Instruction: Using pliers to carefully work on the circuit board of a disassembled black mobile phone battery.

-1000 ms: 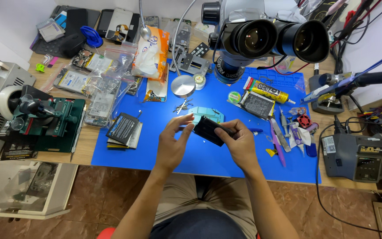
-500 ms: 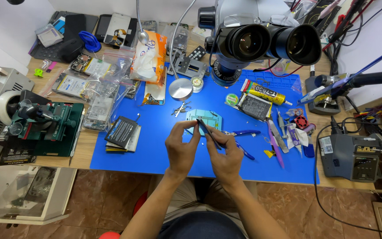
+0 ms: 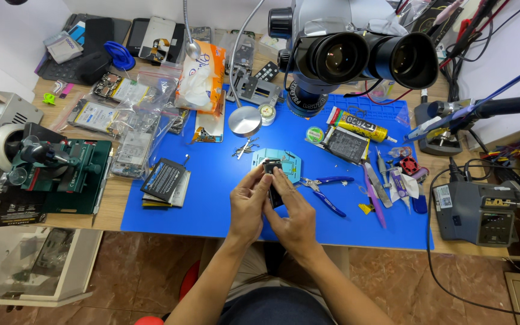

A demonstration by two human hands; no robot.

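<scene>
Head view: my left hand and right hand meet over the blue work mat, close to its near edge. Both are closed around a small dark phone, held edge-on between them and lifted clear of the mat. Left fingers curl round its left side; right thumb and fingertips pinch the right side. Firm two-handed hold, no gap between palms and device that I can make out. Which face of it points up, cannot tell.

Just beyond the phone, a pale teal plate lies flat on the mat. Blue-handled pliers rest just right of my right hand, handles pointing right. Small metal tweezers lie past the plate, near a round silver lid.

Left of my hands, a stack of dark flat batteries sits at the mat's left edge. A green clamp fixture stands well apart on the wooden bench, far left.

Black microscope eyepieces hang over the far side of the mat. A yellow glue tube lies under them. A grey soldering station sits far right, off the mat.
</scene>
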